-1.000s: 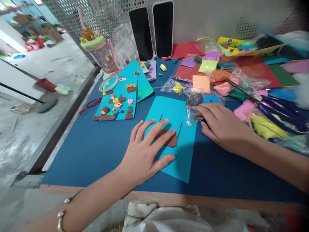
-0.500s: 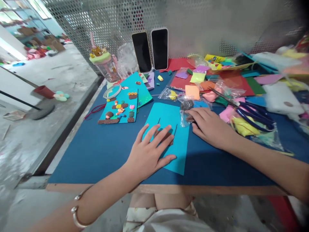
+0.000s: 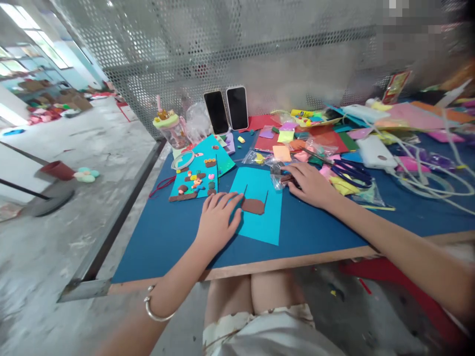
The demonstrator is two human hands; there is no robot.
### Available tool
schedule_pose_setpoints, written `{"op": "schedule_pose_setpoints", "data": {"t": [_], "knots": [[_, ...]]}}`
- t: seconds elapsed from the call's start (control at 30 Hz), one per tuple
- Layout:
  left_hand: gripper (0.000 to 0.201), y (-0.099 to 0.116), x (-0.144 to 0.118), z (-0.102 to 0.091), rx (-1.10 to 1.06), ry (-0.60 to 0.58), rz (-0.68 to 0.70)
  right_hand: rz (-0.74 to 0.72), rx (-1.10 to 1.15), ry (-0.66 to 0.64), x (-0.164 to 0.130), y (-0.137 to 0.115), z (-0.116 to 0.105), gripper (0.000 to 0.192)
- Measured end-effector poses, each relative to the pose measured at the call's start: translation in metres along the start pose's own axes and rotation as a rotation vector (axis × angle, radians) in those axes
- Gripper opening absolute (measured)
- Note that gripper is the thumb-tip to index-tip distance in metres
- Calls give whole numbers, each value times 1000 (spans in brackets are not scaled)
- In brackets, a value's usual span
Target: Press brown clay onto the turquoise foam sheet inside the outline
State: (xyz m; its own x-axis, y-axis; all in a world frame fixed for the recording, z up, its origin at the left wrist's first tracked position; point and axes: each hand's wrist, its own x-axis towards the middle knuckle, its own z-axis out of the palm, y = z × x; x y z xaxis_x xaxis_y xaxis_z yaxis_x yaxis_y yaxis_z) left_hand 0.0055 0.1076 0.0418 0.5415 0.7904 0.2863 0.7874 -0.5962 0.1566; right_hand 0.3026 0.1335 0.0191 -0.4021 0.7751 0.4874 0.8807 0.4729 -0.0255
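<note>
Left hand [image 3: 217, 217] lies flat, fingers [image 3: 226, 200] spread and pressed on the near-left edge of the bright turquoise paper sheet [image 3: 260, 225], gripping nothing. Just past those fingertips, to their right, sits the flat brown clay slab [image 3: 254, 206], stuck on the sheet, apart from the fingers by a sliver. Two thin dark strokes rise from the slab's ends.

Over on the other side, the right hand [image 3: 309, 185] rests palm down, fingers loosely curled onto the small clear plastic bag with dark clay inside [image 3: 276, 174]; whether they pinch it I cannot tell. That bag lies at the sheet's far-right corner.

Beyond the right fingers, a heap of coloured clay packets [image 3: 293, 143] and blue-handled scissors [image 3: 351, 173]. Beyond the left fingers, a turquoise card decorated with small clay figures [image 3: 193, 180]. Farther back, two black-screened phones [image 3: 226, 110] lean on the perforated metal panel [image 3: 222, 49]. All rests on the dark blue-topped table [image 3: 166, 237].
</note>
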Motion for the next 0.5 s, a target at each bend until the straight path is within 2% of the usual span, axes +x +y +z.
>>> {"op": "schedule_pose_setpoints", "data": {"t": [0.1,0.2,0.27,0.33,0.4,0.5], "knots": [[35,4,0,5,59,6,42,12,33,72,4,2,-2,43],[36,6,-1,8,105,14,72,4,54,106,27,4,-4,44],[38,5,-3,9,130,27,92,0,35,91,55,6,-1,45],[41,5,-5,9,152,38,112,27,-10,1,93,11,7,49],[44,5,-7,10,167,42,131,69,-104,-108,134,17,20,54],[46,5,-8,11,176,38,154,98,-148,-144,191,26,49,59]]}}
